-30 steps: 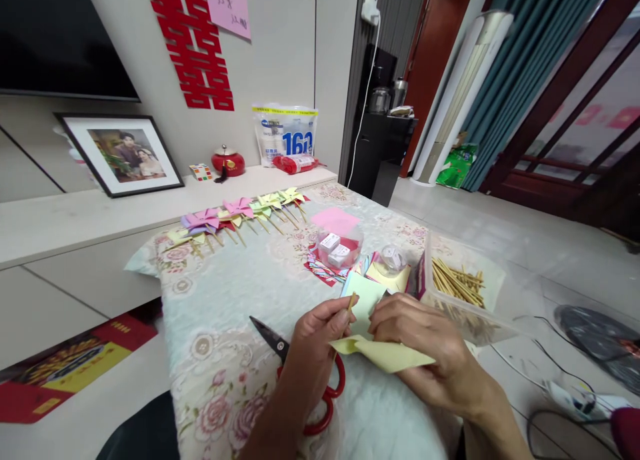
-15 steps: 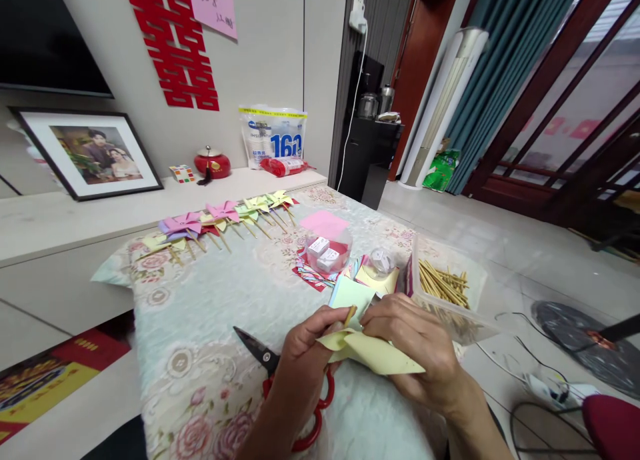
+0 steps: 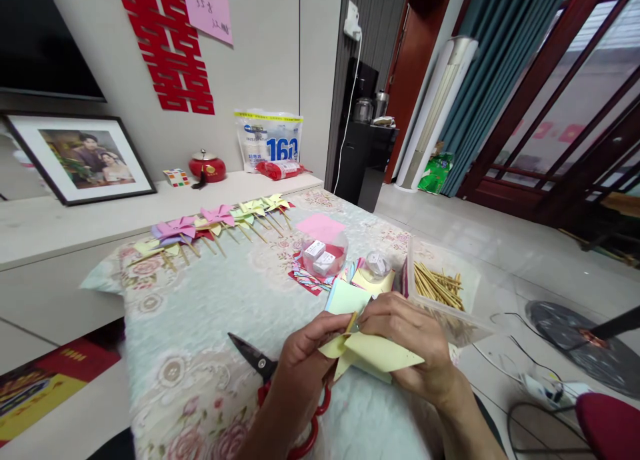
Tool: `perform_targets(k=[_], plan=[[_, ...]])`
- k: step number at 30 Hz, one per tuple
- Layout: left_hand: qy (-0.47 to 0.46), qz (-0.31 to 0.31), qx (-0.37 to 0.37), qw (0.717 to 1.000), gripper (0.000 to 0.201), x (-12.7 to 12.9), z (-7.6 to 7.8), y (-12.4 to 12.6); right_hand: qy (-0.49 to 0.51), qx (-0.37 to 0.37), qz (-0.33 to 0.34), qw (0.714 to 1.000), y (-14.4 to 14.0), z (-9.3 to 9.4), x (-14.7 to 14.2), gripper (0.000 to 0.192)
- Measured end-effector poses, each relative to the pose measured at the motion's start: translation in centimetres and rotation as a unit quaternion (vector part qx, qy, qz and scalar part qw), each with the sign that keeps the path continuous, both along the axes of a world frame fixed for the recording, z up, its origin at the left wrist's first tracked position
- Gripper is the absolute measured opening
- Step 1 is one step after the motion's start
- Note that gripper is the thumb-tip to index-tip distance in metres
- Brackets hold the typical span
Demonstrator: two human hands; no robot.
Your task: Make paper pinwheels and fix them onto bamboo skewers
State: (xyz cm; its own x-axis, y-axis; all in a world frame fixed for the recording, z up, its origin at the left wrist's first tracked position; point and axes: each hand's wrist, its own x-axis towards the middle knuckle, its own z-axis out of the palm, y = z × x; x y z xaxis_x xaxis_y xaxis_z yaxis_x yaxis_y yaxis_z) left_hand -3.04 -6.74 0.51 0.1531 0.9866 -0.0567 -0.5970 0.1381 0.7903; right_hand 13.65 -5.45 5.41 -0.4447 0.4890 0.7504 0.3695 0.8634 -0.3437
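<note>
Two hands meet above the bench [image 3: 210, 313]: the left hand [image 3: 307, 347] pinches a stick [image 3: 352, 322] upright while the right hand [image 3: 400, 343] pinches the yellow paper [image 3: 380, 355] against it, scissors [image 3: 265, 370] lying just beneath for reach.

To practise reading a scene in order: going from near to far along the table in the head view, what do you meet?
Red-handled scissors → yellow paper held in both hands → clear tub of small boxes → row of paper pinwheels.
</note>
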Motion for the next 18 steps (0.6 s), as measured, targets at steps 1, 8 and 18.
perform_targets(k=[1, 8, 18], plan=[[0.0, 0.0, -0.004, 1.0, 0.023, 0.0, -0.04, -0.03, 0.005, -0.001, -0.003, 1.0, 0.06, 0.0, -0.02, 0.019], [0.004, -0.006, -0.019, 1.0, 0.027, -0.07, -0.35, -0.21, 0.029, -0.01, -0.005, 1.0, 0.31, -0.3, 0.02, 0.016], [0.026, -0.019, -0.006, 0.999, 0.026, -0.36, -0.4, -0.24, 0.057, -0.026, 0.01, 0.998, 0.34, -0.27, -0.21, 0.016]])
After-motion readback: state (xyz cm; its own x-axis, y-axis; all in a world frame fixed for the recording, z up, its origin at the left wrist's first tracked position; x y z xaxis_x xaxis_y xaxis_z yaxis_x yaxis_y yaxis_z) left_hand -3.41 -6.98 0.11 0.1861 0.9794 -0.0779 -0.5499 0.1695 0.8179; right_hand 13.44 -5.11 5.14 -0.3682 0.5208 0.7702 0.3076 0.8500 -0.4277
